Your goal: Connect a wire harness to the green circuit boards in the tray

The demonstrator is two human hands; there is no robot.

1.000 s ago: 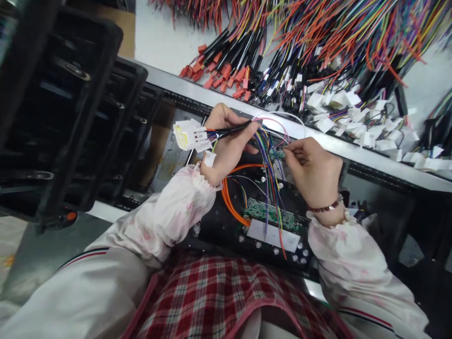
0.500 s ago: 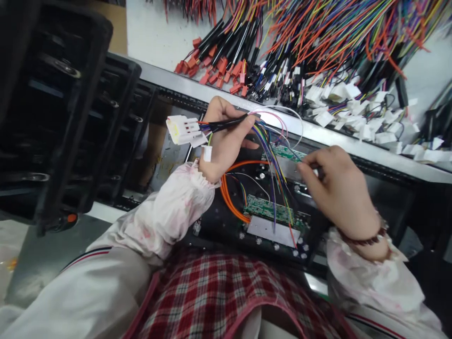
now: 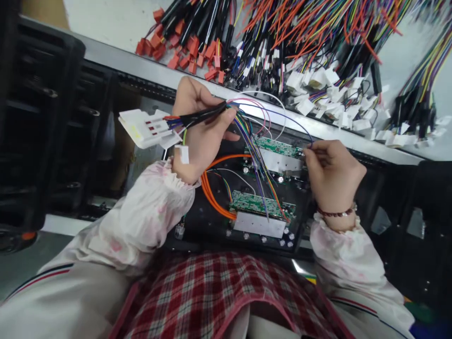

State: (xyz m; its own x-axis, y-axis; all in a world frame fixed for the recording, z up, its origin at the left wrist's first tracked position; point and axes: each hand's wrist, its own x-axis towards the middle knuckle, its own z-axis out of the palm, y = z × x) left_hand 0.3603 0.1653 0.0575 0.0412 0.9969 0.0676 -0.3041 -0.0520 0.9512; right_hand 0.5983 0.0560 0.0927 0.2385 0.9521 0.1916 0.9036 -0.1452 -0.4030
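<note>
At 3 o'clock my right hand [image 3: 334, 167] pinches a thin blue wire [image 3: 285, 114], its tip too small to make out, beside the farther green circuit board [image 3: 277, 146]. At 11, my left hand [image 3: 203, 136] clasps the black-sleeved multicoloured harness [image 3: 203, 116], seemingly to anchor that singled-out strand; beyond, red plastic connectors [image 3: 193, 47] lie on the white bench [image 3: 102, 23].

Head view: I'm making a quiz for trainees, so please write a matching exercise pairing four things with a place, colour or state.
Things
1. left hand
2. right hand
3. apron
4. red plugs

Matches
A. red checked
B. pinching a blue wire
C. on the pale tabletop
D. gripping a black-sleeved wire bundle

Pairs: 1-D, 2-B, 3-A, 4-C
</note>
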